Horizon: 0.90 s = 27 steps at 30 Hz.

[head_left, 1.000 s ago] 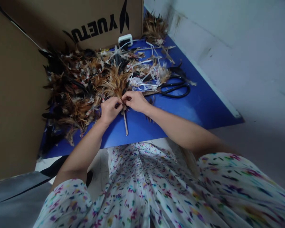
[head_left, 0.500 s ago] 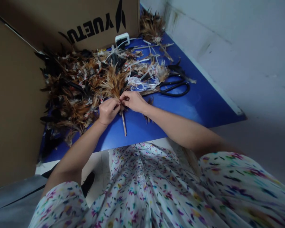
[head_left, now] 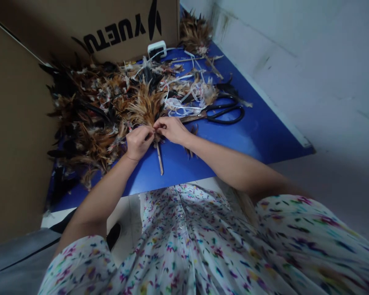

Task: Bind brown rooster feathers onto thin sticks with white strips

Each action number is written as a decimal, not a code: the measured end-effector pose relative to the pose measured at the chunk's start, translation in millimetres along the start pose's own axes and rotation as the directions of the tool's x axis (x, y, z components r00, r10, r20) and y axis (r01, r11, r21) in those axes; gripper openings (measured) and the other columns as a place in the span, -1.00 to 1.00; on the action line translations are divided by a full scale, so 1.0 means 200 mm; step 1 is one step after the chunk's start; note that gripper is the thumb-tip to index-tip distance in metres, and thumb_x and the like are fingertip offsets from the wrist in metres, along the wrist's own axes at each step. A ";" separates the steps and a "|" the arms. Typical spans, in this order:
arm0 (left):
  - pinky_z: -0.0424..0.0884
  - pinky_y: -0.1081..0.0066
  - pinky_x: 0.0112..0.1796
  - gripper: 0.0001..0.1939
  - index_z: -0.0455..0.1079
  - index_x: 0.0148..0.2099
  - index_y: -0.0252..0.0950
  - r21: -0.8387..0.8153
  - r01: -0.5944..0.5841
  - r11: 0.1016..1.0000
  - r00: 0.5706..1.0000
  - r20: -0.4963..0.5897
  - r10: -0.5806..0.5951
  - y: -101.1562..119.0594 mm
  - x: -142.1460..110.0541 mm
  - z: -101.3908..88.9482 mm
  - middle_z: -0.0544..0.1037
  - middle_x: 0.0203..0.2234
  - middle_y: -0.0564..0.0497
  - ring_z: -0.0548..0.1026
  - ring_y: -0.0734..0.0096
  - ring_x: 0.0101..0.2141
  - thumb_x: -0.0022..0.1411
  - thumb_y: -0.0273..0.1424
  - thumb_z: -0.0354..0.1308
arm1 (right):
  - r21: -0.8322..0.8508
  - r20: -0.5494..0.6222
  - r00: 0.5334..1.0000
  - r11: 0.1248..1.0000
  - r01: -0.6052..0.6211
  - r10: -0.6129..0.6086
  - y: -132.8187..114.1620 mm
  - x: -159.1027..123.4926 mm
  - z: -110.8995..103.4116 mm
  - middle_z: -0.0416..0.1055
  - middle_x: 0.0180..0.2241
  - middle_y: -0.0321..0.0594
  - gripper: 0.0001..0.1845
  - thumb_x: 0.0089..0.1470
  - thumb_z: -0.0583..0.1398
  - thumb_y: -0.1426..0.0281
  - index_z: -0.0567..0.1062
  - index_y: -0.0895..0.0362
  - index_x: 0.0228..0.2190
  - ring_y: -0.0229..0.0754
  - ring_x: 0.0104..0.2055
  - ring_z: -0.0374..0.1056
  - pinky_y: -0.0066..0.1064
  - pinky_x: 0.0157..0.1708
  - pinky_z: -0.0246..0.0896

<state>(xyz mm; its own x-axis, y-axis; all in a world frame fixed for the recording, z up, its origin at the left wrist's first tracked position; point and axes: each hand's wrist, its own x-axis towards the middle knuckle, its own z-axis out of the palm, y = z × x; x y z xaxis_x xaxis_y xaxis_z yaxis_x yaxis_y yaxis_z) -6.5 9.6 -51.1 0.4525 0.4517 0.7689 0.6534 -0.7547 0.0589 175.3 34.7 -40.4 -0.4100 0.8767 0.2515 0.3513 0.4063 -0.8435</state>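
Observation:
A feather duster, brown plumes tied about a thin wooden stick, lies on the blue table with its stick pointing at me. My left hand pinches at the duster's neck from the left, thumb and fingers pressed together. From the right, my right hand pinches the same spot, its fingertips meeting the left ones. Any thread between the fingertips is too small to make out. Just beyond my right hand lies a pair of black-handled scissors, its blades partly hidden by the hand.
Loose brown and black feathers are heaped on the left. White plastic strip lies tangled behind the scissors. Another feather duster rests at the back, near the wall. Cardboard boxes border the blue table at the back and left.
Both hands keep pinching at the duster's neck with only slight finger movement. The whole view has shifted a little; the feathers and scissors lie as before.

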 end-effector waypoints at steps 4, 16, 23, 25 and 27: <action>0.50 0.46 -0.32 -0.88 0.38 -0.36 -0.26 0.018 0.012 1.000 1.000 0.005 -0.012 0.00 0.00 0.00 0.64 -0.42 0.02 0.62 0.42 -0.37 0.21 -0.55 0.18 | -0.004 0.013 1.000 1.000 0.028 -0.028 0.00 0.00 0.00 0.50 -0.40 -0.27 -0.79 -0.01 0.21 0.64 0.62 0.22 -0.34 -0.28 -0.33 0.34 -0.43 -0.24 0.16; 0.42 0.48 -0.36 -0.90 0.40 -0.35 -0.27 0.052 0.028 0.998 0.999 -0.041 -0.026 0.00 0.00 0.00 0.58 -0.49 0.07 0.55 0.49 -0.43 0.21 -0.53 0.19 | -0.032 0.002 0.996 0.995 0.094 -0.094 0.02 0.00 -0.01 0.49 -0.34 -0.25 -0.80 0.00 0.22 0.62 0.62 0.16 -0.36 -0.24 -0.27 0.36 -0.40 -0.19 0.19; 0.40 0.48 -0.37 -0.90 0.40 -0.36 -0.26 0.047 0.091 0.995 0.995 -0.044 -0.089 -0.01 -0.01 0.01 0.56 -0.50 0.08 0.53 0.49 -0.43 0.22 -0.50 0.21 | -0.098 -0.024 0.989 0.985 0.144 -0.147 0.04 -0.01 0.01 0.46 -0.32 -0.22 -0.79 0.03 0.20 0.60 0.61 0.17 -0.34 -0.23 -0.28 0.36 -0.40 -0.20 0.20; 0.39 0.48 -0.37 -0.90 0.40 -0.37 -0.26 0.054 0.105 0.993 0.994 -0.034 -0.104 -0.01 -0.02 0.01 0.56 -0.50 0.08 0.53 0.49 -0.44 0.21 -0.50 0.22 | -0.118 -0.022 0.987 0.981 0.154 -0.158 0.04 -0.01 0.01 0.46 -0.33 -0.22 -0.79 0.03 0.18 0.61 0.61 0.17 -0.35 -0.22 -0.27 0.35 -0.39 -0.20 0.20; 0.40 0.48 -0.37 -0.89 0.39 -0.37 -0.27 0.051 0.107 0.993 0.994 -0.035 -0.105 0.00 -0.01 0.01 0.56 -0.50 0.08 0.53 0.49 -0.45 0.20 -0.51 0.22 | -0.137 -0.018 0.986 0.978 0.159 -0.163 0.04 -0.02 0.01 0.46 -0.32 -0.20 -0.78 0.03 0.17 0.61 0.60 0.17 -0.34 -0.21 -0.26 0.36 -0.39 -0.21 0.21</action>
<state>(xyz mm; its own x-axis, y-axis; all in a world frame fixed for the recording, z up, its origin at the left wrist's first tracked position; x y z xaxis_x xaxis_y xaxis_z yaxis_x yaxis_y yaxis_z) -7.2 9.5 -53.9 0.3600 0.5115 0.7802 0.7278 -0.6772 0.1082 178.2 34.9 -49.4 -0.4468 0.8032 0.3939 0.3933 0.5718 -0.7199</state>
